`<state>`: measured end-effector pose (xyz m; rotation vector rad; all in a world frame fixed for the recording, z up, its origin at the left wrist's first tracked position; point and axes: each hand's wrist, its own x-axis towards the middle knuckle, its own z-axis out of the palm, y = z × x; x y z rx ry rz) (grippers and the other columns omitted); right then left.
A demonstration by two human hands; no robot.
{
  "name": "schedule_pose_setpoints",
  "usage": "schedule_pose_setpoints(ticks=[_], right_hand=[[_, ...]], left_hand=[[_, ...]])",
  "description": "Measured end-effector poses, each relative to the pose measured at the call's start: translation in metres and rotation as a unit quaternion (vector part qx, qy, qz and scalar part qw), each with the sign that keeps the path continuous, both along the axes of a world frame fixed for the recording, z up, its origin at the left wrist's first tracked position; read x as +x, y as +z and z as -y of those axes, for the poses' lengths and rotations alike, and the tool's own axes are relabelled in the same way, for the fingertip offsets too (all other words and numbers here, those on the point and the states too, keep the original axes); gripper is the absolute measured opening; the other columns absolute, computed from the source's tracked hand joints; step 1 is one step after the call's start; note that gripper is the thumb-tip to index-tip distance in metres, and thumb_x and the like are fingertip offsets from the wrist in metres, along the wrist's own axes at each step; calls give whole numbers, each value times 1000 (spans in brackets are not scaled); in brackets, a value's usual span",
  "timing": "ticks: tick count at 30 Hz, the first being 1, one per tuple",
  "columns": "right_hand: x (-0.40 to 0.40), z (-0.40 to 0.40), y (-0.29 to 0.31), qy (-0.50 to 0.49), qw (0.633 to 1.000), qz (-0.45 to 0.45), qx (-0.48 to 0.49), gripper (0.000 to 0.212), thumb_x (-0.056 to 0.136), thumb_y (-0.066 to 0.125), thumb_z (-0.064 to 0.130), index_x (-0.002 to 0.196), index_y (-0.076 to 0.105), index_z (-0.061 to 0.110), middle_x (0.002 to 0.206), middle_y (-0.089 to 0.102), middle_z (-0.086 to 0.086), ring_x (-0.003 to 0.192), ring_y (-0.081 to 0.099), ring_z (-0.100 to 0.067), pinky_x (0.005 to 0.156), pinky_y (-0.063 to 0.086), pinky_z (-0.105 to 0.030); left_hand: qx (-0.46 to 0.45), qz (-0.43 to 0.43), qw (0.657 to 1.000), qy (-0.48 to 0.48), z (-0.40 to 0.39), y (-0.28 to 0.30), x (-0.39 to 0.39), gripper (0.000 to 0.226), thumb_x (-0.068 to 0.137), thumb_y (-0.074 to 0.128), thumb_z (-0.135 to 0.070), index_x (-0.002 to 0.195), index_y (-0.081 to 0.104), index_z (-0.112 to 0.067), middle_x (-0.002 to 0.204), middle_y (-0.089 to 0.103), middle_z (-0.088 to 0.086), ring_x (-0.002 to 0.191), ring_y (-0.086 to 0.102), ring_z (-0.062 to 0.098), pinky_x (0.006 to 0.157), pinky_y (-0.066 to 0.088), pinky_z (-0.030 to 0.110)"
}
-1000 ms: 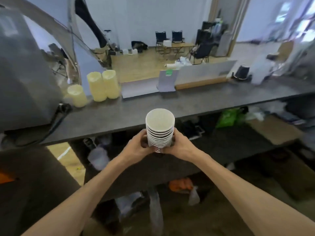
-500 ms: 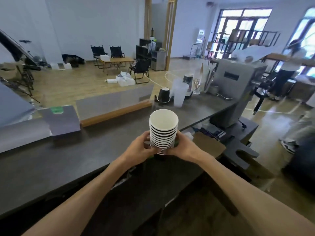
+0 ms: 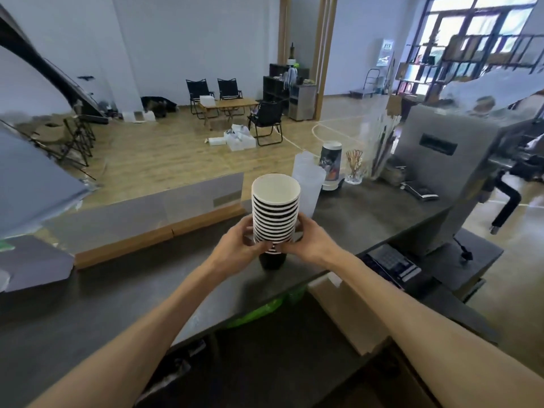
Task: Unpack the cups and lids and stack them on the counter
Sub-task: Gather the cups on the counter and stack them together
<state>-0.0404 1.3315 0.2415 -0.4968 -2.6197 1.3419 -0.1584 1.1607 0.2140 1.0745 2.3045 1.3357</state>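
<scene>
**A café bar in an open hall**

A long dark serving desk (image 3: 368, 213) carries a steel coffee machine (image 3: 450, 172), a stack of clear plastic cups (image 3: 309, 184), a printed paper cup stack (image 3: 332, 164) and a glass of stirrers (image 3: 354, 167). A card terminal (image 3: 393, 262) sits on the lower shelf. Beyond lie wooden flooring, black folding chairs (image 3: 265, 122) around a low wooden table (image 3: 228, 105), and tall windows (image 3: 471, 39).

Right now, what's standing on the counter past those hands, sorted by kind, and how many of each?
Stack of black paper cups, gripped by the left hand and the right hand: 1
Stack of clear plastic cups: 1
Printed cup stack: 1
Glass of stirrers: 1
Grey machine: 1
Total: 5
</scene>
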Motion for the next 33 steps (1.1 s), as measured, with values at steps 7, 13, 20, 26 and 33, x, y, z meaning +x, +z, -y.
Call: schedule_pose_setpoints(ticks=[7,13,20,26,33], right_hand=[[-70,-61,6,58,998,-4,4,89,72,89,34,144,40,19,139,56,0,128,54,-22,110,45,-45],[-107,-85,10,94,995,-15,30,86,73,87,34,144,41,17,140,55,0,125,54,-18,104,45,-34],[-125,-96,-5,95,995,-2,33,85,76,86,35,145,40,15,141,55,-3,129,54,-24,108,47,-43],[-123,-93,-8,90,995,-5,31,82,82,81,36,149,38,15,144,54,-3,130,53,-24,108,45,-40],[-113,-84,1,106,975,107,161,34,86,72,34,108,66,8,101,70,-9,97,66,-26,89,58,-43]], left_hand=[[19,2,993,118,-55,8,-27,67,87,77,-30,146,45,-22,133,63,-5,117,61,11,100,52,35],[26,18,985,169,-82,15,-44,64,86,78,-30,142,47,-20,132,63,-1,115,62,14,96,52,32],[0,31,981,191,-93,9,-53,65,89,75,-32,145,43,-23,140,58,0,126,57,18,105,48,40],[4,26,981,192,-94,7,-51,71,88,75,-33,149,41,-20,142,56,-3,127,54,13,105,46,34],[-90,-30,973,210,-76,9,-39,64,91,72,-18,147,44,-15,144,56,3,129,54,17,101,40,23]])
